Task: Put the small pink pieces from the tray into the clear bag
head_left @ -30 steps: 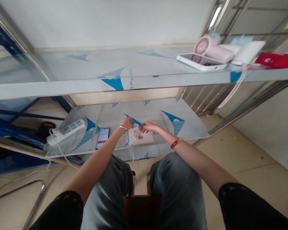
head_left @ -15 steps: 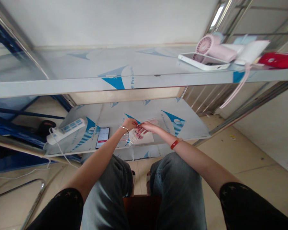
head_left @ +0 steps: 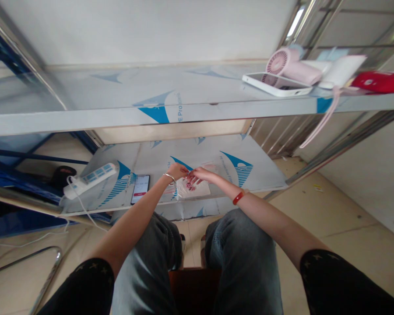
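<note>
On the lower shelf (head_left: pixel 210 148), my left hand (head_left: pixel 177 169) and my right hand (head_left: pixel 198 174) meet fingertip to fingertip. Both are closed in a pinch, and what they pinch is too small to make out. Just below them lies a pale, clear-looking plastic sheet or bag (head_left: pixel 202 189), with small dark red and pink beads (head_left: pixel 191 187) on it, partly under my right hand. A silver bangle circles my left wrist, and a red one sits on my right forearm.
A phone (head_left: pixel 140 189) with its screen lit lies left of my hands. Beyond it is a white power strip (head_left: pixel 90 179) with cables. The upper shelf (head_left: pixel 111 116) holds a white-framed device (head_left: pixel 277 85), a pink handheld fan (head_left: pixel 293 68) and a red pouch (head_left: pixel 379 82).
My hands stay together in nearly the same place, with only slight finger movement. The view has shifted a little.
</note>
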`<state>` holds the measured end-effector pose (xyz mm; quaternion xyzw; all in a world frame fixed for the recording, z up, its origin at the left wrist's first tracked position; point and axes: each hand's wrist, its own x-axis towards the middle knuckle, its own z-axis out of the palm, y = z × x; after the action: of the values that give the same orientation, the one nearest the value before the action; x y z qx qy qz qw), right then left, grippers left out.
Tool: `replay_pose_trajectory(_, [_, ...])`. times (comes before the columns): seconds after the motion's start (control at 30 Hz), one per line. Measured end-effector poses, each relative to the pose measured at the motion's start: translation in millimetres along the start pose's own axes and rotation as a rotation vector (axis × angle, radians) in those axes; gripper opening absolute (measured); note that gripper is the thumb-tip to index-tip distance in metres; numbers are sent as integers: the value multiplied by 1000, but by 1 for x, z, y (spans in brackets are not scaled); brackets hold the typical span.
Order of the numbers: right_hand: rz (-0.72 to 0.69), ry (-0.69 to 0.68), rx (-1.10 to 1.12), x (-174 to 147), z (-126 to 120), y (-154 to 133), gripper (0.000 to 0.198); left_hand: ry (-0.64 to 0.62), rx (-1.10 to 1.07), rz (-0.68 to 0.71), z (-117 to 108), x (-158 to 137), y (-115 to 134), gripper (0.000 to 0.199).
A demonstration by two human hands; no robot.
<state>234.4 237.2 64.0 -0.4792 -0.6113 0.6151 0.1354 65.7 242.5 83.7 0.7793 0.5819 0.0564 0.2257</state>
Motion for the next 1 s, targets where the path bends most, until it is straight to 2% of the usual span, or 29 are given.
replay_pose_trajectory(0.33, [7,140,-94,-4,6,-13,18,10,51,21,-3,-3,6,27])
replay_pose_trajectory(0.57, [-46,217,-109,-3,8,-15,18,-80,135,43,-4,-8,15,23])
replay_pose_trajectory(0.7, [-66,261,-120,-6,5,-16,17,-82,165,40,-2,-8,15,25])
replay_pose_trajectory(1.0, [-46,151,-59,5,6,-2,24,-49,211,59,-3,-11,20,31])
